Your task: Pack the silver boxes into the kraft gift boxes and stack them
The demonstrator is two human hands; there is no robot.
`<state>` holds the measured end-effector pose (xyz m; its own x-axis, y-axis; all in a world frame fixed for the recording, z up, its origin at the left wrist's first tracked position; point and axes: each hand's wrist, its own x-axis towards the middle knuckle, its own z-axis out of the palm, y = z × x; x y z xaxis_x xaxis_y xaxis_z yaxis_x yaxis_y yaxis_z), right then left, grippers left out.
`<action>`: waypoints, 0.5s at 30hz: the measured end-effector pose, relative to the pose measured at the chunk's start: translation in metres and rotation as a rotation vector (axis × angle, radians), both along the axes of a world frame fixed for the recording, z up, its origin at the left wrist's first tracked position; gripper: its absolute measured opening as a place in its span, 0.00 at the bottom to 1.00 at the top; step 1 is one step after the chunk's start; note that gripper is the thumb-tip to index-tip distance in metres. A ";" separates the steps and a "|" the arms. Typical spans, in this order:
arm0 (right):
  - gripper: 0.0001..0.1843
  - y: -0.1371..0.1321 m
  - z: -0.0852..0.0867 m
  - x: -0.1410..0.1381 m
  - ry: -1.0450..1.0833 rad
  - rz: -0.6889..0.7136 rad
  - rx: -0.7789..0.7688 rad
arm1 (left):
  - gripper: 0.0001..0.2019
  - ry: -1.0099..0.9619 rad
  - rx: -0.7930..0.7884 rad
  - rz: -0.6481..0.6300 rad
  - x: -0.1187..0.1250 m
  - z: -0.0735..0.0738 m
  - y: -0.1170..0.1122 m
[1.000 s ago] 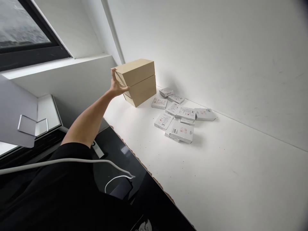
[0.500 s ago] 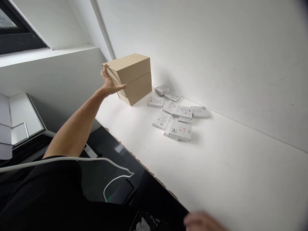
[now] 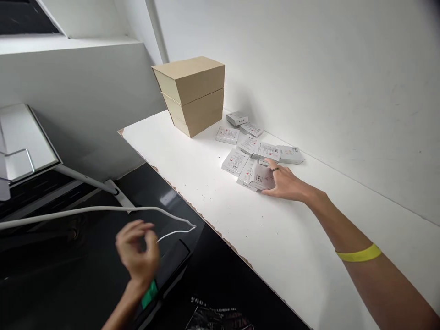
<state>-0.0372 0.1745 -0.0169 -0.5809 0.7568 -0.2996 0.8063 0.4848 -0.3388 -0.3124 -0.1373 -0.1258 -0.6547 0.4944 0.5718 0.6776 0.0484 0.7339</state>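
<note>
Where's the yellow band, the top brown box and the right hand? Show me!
Yellow band (image 3: 360, 255): head view, on the middle of its visible strip.
Top brown box (image 3: 201, 85): head view, on its long side.
Right hand (image 3: 288, 183): head view, on the back of the hand.

The left hand (image 3: 137, 263) is appearing blurred, the bottom edge cutting off its forearm (image 3: 121, 306). The right hand (image 3: 288, 184) is covering part of a small white box (image 3: 261, 177); whether it is gripping is not showing. The lower right corner is cropping the right forearm (image 3: 381, 279), the upper left a dark window (image 3: 25, 19). Box lettering (image 3: 235, 160) is looking too small to read.
</note>
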 end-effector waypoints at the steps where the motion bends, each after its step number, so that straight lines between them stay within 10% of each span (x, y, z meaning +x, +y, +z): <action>1: 0.56 0.000 0.003 0.000 -0.013 0.004 -0.004 | 0.25 0.016 -0.003 -0.075 0.022 -0.010 -0.010; 7: 0.50 -0.009 0.011 -0.016 -0.105 -0.111 -0.007 | 0.22 0.051 -0.034 -0.651 0.115 -0.024 -0.023; 15: 0.41 -0.032 0.002 -0.061 -0.141 -0.319 0.056 | 0.30 0.041 -0.025 -0.730 0.116 -0.012 -0.010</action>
